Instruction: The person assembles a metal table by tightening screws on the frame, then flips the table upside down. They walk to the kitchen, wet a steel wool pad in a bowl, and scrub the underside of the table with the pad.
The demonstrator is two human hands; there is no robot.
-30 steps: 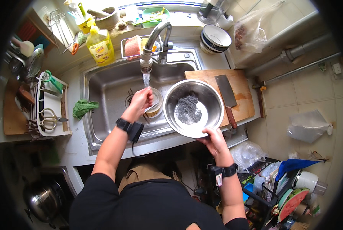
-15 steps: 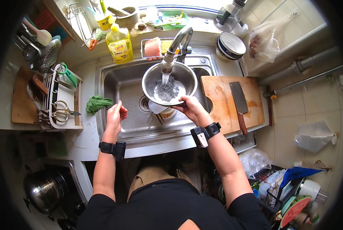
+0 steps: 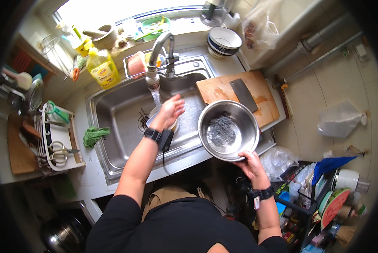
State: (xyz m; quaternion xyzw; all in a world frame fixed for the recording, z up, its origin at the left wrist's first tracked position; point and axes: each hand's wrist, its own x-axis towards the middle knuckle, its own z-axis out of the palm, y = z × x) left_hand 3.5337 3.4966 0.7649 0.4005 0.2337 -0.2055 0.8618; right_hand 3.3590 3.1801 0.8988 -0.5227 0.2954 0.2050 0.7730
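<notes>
My right hand [image 3: 252, 164] grips the near rim of a round stainless steel bowl [image 3: 248, 145], thumb over the edge. The bowl is held tilted in front of the counter edge, overlapping the cutting board. A dark grey, speckled patch shows at its bottom; I cannot tell what it is. My left hand [image 3: 171, 111] is over the sink [image 3: 123, 109], fingers extended and holding nothing, close to the faucet [image 3: 154, 76]. Water runs from the faucet, passing beside that hand. Beneath the hand, a pale container in the sink is partly hidden.
A cleaver [image 3: 244, 95] lies on the wooden cutting board [image 3: 214, 90] at the sink's right. Stacked bowls [image 3: 225, 40] stand behind it. A green cloth [image 3: 96, 137] rests by the left sink edge, near a yellow soap bottle [image 3: 102, 69] and a rack with scissors [image 3: 59, 153].
My right hand has carried the bowl from under the faucet to the right and nearer my body. My left hand has moved right, toward the running water. The view has turned and shifted.
</notes>
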